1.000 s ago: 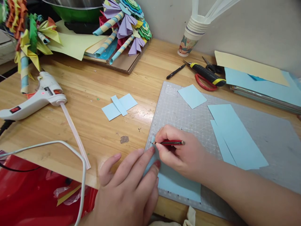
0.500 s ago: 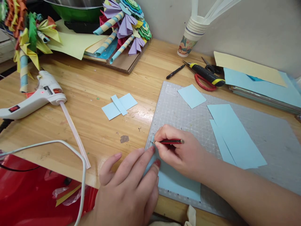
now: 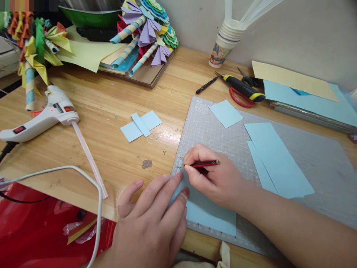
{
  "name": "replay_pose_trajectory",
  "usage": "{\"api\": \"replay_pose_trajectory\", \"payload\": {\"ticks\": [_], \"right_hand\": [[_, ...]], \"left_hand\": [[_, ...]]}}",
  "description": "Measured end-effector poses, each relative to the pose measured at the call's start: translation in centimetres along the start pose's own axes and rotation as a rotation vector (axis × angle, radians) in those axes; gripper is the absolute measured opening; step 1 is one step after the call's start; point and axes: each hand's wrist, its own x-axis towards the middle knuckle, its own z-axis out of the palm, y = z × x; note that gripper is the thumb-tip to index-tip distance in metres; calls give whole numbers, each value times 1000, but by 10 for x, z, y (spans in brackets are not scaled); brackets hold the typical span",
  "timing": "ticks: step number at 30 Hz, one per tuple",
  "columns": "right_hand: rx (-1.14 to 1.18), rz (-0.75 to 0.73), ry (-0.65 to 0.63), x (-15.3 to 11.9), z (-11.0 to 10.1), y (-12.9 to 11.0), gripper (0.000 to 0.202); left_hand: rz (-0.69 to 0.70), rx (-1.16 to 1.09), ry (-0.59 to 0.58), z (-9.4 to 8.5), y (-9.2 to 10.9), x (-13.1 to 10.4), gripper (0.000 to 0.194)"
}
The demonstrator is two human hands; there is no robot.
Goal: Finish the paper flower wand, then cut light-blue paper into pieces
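Observation:
My right hand point(image 3: 213, 176) pinches a short red and black pencil point(image 3: 205, 163), its tip down at the upper left edge of a light blue paper sheet point(image 3: 212, 216). That sheet lies on a grey cutting mat point(image 3: 281, 223), with small dark marks along its lower edge. My left hand point(image 3: 156, 216) rests with fingers spread and flat, fingertips pressing the sheet just below the pencil tip. Part of the sheet is hidden under both hands. Other light blue pieces point(image 3: 281, 160) and a smaller rectangle point(image 3: 226, 113) lie farther up the mat.
Left of the mat are two crossed blue paper strips point(image 3: 141, 125) and a white glue gun point(image 3: 55, 111) with its cable. Behind stand paper cups point(image 3: 221, 48), a pen point(image 3: 206, 85), pliers point(image 3: 242, 87) and scissors point(image 3: 245, 100). Paper flowers point(image 3: 149, 29) lie at the back left.
The pencil's back end has tilted slightly upward, and its tip has shifted a little at the sheet's edge. My left hand stays pressed on the paper. The whole view has shifted slightly.

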Motion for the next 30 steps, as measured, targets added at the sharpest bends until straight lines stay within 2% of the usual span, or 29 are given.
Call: {"api": "replay_pose_trajectory", "payload": {"ticks": [15,21,30], "right_hand": [[-48,-18,-58,1,-1,-5,10],[-5,-21,-4,1,1,0,8],[-47,-12,-50,2,-1,-4,9]], "left_hand": [[-10,-7,-5,0,1,0,12],[0,-3,-11,0,1,0,13],[-2,-8,-4,-1,1,1,12]]}}
